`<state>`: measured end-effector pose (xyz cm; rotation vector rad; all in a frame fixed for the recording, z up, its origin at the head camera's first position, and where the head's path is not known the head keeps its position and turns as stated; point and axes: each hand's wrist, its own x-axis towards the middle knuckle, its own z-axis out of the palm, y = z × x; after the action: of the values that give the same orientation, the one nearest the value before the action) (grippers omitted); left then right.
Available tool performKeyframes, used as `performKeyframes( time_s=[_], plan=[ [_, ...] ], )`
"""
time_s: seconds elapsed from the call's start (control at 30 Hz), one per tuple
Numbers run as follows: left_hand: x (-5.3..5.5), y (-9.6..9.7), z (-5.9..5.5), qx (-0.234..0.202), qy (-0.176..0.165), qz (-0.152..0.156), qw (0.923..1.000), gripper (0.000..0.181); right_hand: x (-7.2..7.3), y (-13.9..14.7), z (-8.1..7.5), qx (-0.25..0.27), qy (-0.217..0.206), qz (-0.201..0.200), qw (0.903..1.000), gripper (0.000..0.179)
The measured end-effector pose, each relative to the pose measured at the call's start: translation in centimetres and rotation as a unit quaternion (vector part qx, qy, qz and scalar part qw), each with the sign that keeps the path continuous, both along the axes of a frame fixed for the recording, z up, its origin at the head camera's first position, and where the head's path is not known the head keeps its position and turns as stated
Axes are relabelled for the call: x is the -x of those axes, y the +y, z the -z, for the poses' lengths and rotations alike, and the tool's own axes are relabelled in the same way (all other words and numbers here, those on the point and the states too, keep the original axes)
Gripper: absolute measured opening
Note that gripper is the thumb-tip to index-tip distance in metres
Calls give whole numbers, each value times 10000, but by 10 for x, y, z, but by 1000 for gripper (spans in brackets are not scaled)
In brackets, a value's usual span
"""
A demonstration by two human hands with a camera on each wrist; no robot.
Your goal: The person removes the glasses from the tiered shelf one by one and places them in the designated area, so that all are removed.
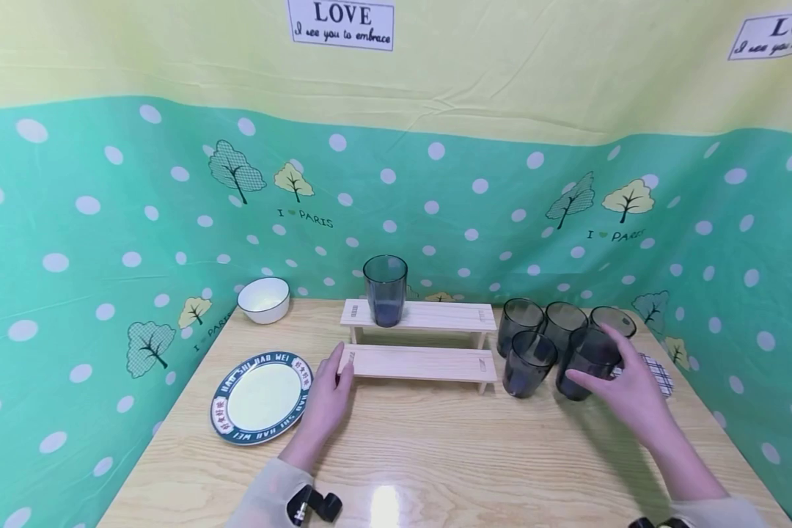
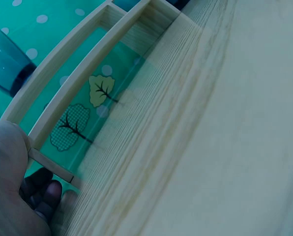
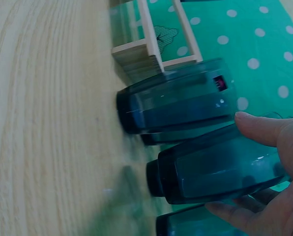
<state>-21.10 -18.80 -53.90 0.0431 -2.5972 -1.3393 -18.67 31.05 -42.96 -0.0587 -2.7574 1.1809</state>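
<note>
A two-tier wooden shelf rack point(image 1: 422, 363) stands mid-table, with one dark tinted glass point(image 1: 386, 293) upright on its upper tier. My left hand point(image 1: 330, 396) grips the left end of the lower tier; in the left wrist view its fingers point(image 2: 48, 196) curl beside the rack's end piece. On the right, several more tinted glasses point(image 1: 528, 363) stand close together. My right hand point(image 1: 633, 392) holds the front right glass point(image 1: 584, 367), thumb on one side and fingers on the other. In the right wrist view this glass point(image 3: 220, 164) overlaps its neighbours.
At the left are a white bowl point(image 1: 264, 301) at the back and a blue-rimmed plate point(image 1: 264, 400) near my left forearm. Behind my right hand lies a blue-and-white checked item point(image 1: 658, 375), partly hidden. A dotted green and yellow curtain point(image 1: 435, 183) borders the wooden table point(image 1: 468, 455).
</note>
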Motion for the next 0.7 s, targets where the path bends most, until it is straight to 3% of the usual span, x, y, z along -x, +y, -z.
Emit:
performKeyframes(
  time_s=[0.37, 0.7],
  plan=[
    [1, 0, 1, -13, -7, -15, 10000, 61, 10, 2, 21, 154, -55, -16, 9999, 118],
    [2, -1, 0, -53, -107, -4, 9999, 61, 16, 1, 30, 253, -141, 22, 9996, 118]
  ],
)
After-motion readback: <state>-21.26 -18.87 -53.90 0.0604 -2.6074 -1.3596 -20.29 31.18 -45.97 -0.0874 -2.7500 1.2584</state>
